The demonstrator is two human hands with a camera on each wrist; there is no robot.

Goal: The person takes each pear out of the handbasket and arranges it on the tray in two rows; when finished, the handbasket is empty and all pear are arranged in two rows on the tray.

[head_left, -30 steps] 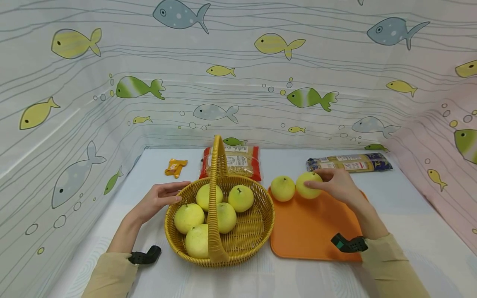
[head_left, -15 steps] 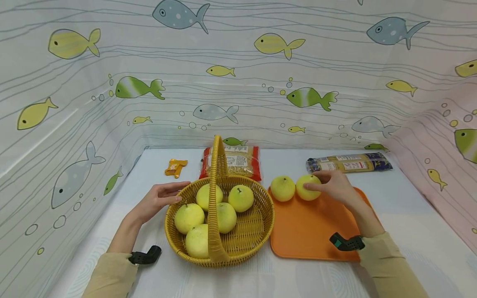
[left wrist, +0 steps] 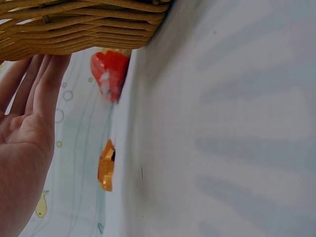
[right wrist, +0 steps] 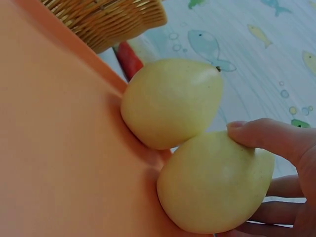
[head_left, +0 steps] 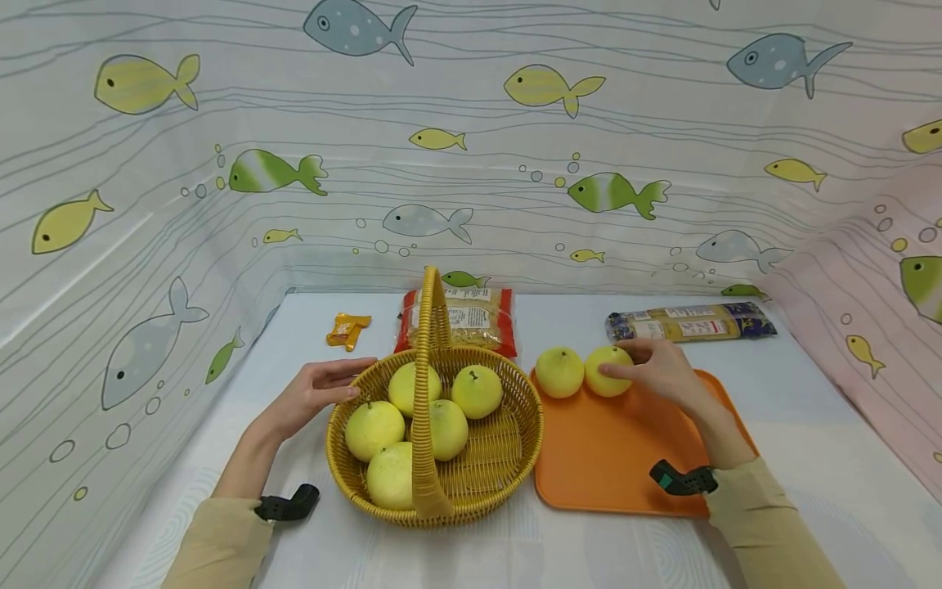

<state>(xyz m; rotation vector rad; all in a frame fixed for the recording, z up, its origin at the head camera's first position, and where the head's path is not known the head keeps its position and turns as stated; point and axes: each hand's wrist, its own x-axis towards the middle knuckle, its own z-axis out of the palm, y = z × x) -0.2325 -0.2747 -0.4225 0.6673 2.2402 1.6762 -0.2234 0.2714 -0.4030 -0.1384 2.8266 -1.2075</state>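
In the head view a woven basket with a tall arched handle holds several round pale-yellow fruits. My left hand rests against its left side; straight fingers meet the wicker wall in the left wrist view. My right hand holds a pale-yellow fruit at the back of the orange tray, thumb on its near side and fingers behind. In the right wrist view that fruit sits on the tray and touches a second fruit.
Behind the basket lies a red-edged clear food bag. A small orange wrapped packet lies at the back left. A long packet with dark blue ends lies behind the tray. Fish-printed sheeting encloses the white table.
The right hand has shifted slightly down and left with the fruit, which now sits a little lower beside the other one. The left hand and basket have stayed put.
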